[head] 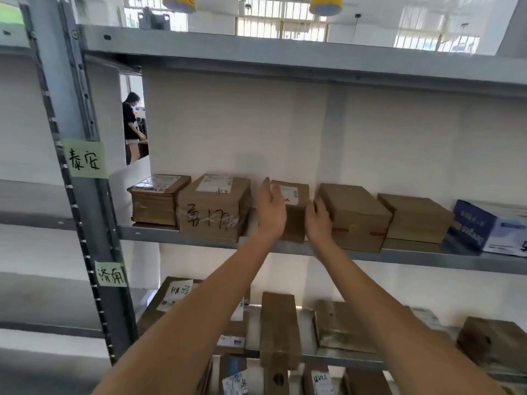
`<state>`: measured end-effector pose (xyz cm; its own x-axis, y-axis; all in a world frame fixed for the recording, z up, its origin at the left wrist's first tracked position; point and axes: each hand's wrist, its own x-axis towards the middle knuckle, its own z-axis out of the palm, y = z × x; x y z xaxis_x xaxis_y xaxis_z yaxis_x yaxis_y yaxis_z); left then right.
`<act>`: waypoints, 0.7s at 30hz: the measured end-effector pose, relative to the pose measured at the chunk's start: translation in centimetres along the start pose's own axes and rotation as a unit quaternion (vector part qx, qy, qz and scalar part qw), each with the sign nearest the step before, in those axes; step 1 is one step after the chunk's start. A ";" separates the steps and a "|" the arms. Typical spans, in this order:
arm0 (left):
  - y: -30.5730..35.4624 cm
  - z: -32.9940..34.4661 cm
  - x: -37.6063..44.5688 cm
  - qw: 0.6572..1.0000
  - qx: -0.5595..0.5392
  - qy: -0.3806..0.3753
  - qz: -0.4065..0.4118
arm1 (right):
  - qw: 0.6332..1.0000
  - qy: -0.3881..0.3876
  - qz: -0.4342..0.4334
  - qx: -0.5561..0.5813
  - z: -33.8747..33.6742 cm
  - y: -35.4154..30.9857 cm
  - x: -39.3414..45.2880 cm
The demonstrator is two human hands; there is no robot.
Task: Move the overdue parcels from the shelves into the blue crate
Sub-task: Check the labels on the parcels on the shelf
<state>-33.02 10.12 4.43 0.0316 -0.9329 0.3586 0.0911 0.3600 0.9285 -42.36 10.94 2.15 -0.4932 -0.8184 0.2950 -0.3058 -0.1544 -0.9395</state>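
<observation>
A small brown parcel (293, 201) with a white label stands on the middle shelf (148, 232) between a larger parcel with black handwriting (214, 209) and a plain brown one (353, 218). My left hand (271, 209) is flat and open against the small parcel's left side. At its right side is my right hand (318, 220), fingers apart, between it and the plain parcel. Neither hand has closed on it. No blue crate is in view.
More parcels line the middle shelf: a taped one (156, 199) at the left, another brown box (416, 218) and a blue-white carton (493, 226) at the right. The lower shelf (322, 357) holds several parcels. Green labels (85, 159) mark the upright. A person (131, 124) stands behind the shelving.
</observation>
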 end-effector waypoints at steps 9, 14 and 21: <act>-2.2 -1.1 2.4 0.983 0.150 0.093 0.048 | 0.994 -0.059 0.065 0.058 1.3 0.4 1.3; -2.4 -1.1 3.8 0.967 0.236 0.091 0.026 | 0.989 -0.050 0.091 0.106 1.6 0.8 1.6; -2.2 -1.4 3.8 0.990 0.022 0.009 -0.141 | 0.984 0.001 0.094 0.154 1.1 -0.2 1.9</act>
<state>-31.74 5.81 3.64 0.0284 -0.9961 0.0840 0.0554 0.0855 0.9948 -42.37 8.81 2.76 -0.5190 -0.8475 0.1113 0.0516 -0.1610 -0.9856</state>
